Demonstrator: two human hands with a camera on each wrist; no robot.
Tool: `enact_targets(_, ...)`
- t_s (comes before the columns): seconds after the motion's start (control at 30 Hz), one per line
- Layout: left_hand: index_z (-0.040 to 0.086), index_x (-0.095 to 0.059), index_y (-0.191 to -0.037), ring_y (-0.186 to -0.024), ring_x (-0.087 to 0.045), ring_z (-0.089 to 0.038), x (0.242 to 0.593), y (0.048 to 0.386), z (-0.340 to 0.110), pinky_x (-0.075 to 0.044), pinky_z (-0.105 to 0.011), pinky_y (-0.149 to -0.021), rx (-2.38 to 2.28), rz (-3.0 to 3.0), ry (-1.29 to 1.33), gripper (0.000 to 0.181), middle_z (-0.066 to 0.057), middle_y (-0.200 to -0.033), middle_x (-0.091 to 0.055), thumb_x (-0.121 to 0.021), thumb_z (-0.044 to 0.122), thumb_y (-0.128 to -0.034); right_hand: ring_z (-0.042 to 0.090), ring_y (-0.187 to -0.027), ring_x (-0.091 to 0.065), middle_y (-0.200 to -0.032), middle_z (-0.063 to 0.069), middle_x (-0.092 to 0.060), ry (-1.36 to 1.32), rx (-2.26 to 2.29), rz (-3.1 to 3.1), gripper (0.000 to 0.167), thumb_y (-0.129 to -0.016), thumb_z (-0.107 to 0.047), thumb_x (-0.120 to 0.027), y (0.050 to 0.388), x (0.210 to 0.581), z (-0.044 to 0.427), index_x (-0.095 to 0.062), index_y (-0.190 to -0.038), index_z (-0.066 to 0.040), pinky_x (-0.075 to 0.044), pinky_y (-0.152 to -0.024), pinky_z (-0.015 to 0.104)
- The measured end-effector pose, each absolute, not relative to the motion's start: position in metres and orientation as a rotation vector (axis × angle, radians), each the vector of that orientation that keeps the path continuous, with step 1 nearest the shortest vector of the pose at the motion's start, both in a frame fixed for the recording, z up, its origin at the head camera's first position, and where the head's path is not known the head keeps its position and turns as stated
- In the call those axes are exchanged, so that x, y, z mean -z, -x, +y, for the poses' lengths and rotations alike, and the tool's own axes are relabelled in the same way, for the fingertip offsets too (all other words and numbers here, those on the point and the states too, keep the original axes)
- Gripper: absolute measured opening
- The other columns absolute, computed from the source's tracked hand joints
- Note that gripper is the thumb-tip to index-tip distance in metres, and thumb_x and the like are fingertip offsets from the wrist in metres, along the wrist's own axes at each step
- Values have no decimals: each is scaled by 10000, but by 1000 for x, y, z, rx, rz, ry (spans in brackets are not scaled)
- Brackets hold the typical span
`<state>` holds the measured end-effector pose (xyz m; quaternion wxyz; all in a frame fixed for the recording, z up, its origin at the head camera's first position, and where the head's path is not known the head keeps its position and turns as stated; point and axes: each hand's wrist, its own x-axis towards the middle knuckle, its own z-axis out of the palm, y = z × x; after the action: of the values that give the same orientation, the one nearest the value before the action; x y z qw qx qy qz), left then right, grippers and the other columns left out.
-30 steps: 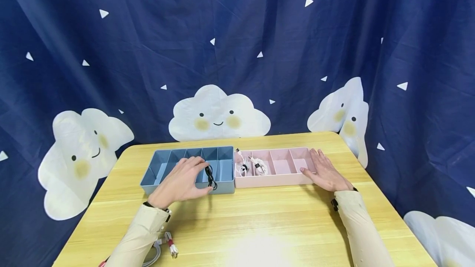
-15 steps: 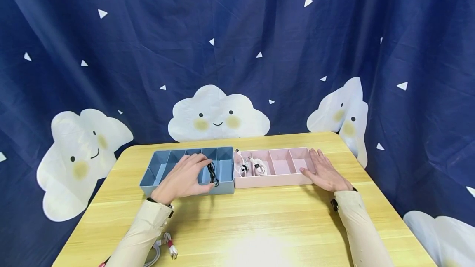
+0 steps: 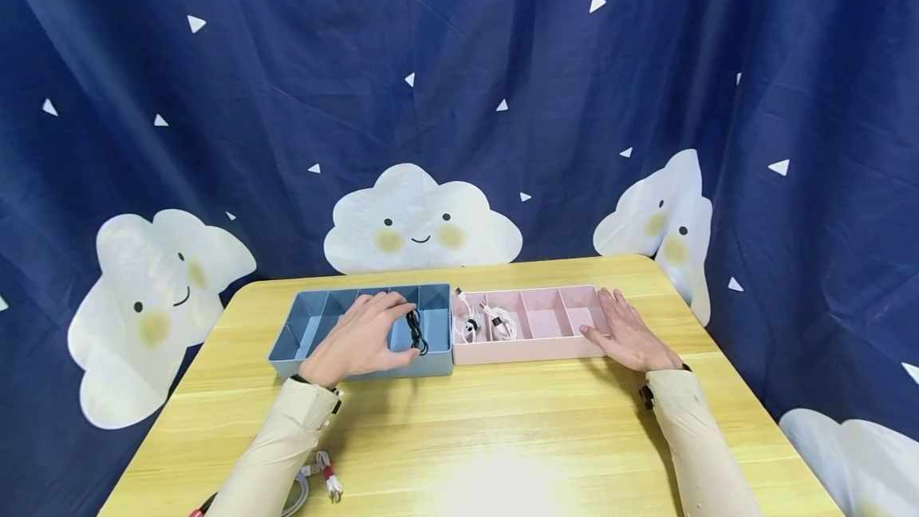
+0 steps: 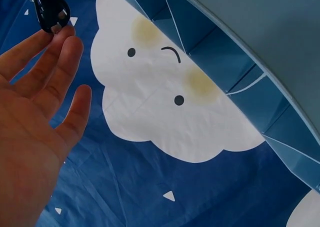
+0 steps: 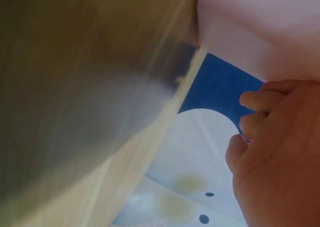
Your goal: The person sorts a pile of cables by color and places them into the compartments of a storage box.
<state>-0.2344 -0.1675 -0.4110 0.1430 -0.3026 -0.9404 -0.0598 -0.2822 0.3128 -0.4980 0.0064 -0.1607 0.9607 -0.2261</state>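
Note:
In the head view my left hand (image 3: 361, 339) pinches a black coiled cable (image 3: 416, 332) between thumb and fingers, over the right part of a blue divided box (image 3: 424, 367). The left wrist view shows the black cable (image 4: 51, 11) at the fingertips of the left hand (image 4: 42, 102), with the blue box (image 4: 280, 42) beside it. My right hand (image 3: 635, 333) rests on the right end of a pink divided box (image 3: 531, 351), fingers extended. White coiled cables (image 3: 502, 324) lie in its two left compartments. In the right wrist view the right hand (image 5: 282, 147) touches the pink box (image 5: 250, 27).
The boxes stand side by side toward the back of the wooden table (image 3: 459, 437). At the front left lie a white cable with a red tie (image 3: 329, 475) and a grey cable (image 3: 300, 495), partly behind the left sleeve. A blue curtain (image 3: 459, 102) hangs behind.
My left hand has shifted slightly right with the black cable, which hangs a little higher and further right over the blue box. The right hand has stayed in place.

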Motion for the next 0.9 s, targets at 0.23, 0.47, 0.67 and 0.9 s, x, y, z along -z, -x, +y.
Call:
enact_targets(0.23,84,-694,-1327,-1096,-643,-233,413,240,-165,-480,-441,-971,186,-2728,877,695,-51,-1238,-673,-724,564,-826,528,-1580,-41,-1696,321,-104,509,704,3003,934,-1027,-527,-481,282,499,312,-108,-1616,94,-74,-1265,658)
enact_targets(0.47,92,-689,-1332,-1113,-635,-219,416,245,-162,-474,-438,-971,210,-2741,875,696,-41,-1243,-665,-718,574,-832,548,-1567,-62,-1682,341,-129,531,714,3014,925,-1027,-520,-483,281,499,312,-133,-1606,111,-90,-1251,677)
enact_targets(0.67,91,-683,-1343,-1180,-631,-235,417,250,-160,-473,-450,-1000,232,-2769,853,720,-56,-1284,-669,-717,593,-828,535,-1576,-46,-1689,333,-115,525,705,3007,931,-1031,-525,-476,283,500,313,-114,-1610,108,-82,-1258,672)
enact_targets(0.9,94,-680,-1351,-1209,-626,-245,419,255,-159,-478,-449,-996,248,-2792,848,721,-66,-1302,-669,-721,590,-829,528,-1581,-36,-1694,327,-97,522,711,2999,936,-1032,-523,-481,285,501,314,-100,-1612,105,-76,-1255,679)
